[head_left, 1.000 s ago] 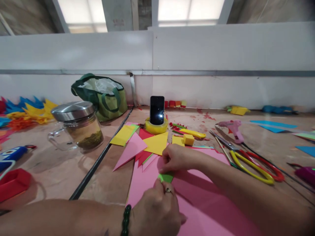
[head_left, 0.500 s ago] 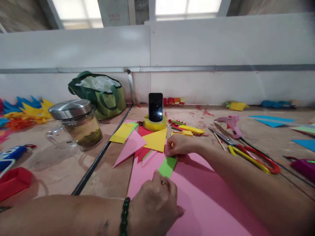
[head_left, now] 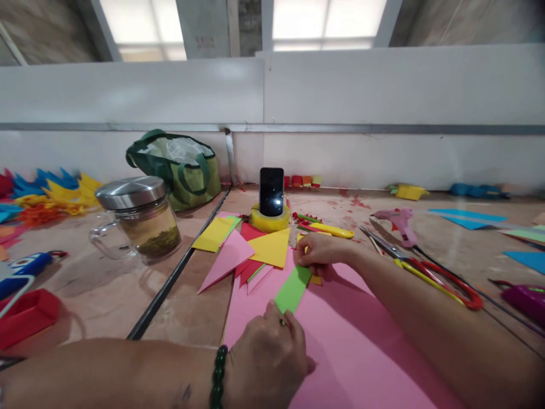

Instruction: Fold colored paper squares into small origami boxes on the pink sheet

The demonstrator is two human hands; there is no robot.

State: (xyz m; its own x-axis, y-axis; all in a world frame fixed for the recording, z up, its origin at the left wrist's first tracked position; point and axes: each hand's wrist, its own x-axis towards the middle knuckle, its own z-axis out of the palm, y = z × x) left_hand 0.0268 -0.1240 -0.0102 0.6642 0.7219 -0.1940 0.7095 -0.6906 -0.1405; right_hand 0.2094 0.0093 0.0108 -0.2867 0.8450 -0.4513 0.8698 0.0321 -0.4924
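A narrow strip of green paper [head_left: 293,289] is stretched between my two hands, over a large pink sheet [head_left: 340,335]. My left hand [head_left: 270,355], with a ring and a dark bead bracelet, pinches the strip's near end. At its far end the fingers of my right hand [head_left: 319,253] are closed on it. A bit of yellow paper [head_left: 315,280] shows beneath my right hand. Just left of that hand lie folded paper pieces: a yellow one [head_left: 272,248], a pink one [head_left: 227,255] and red ones partly covered.
A phone [head_left: 271,190] stands on a yellow tape roll [head_left: 269,219]. Scissors [head_left: 426,272], a pink glue gun [head_left: 400,224] and a yellow cutter [head_left: 332,229] lie to the right. A glass tea mug [head_left: 149,227] and a green bag [head_left: 193,182] stand left.
The view has tipped up slightly. My right hand has shifted a little to the right, and more of the green strip shows between my hands. Yellow paper now shows below the right hand.
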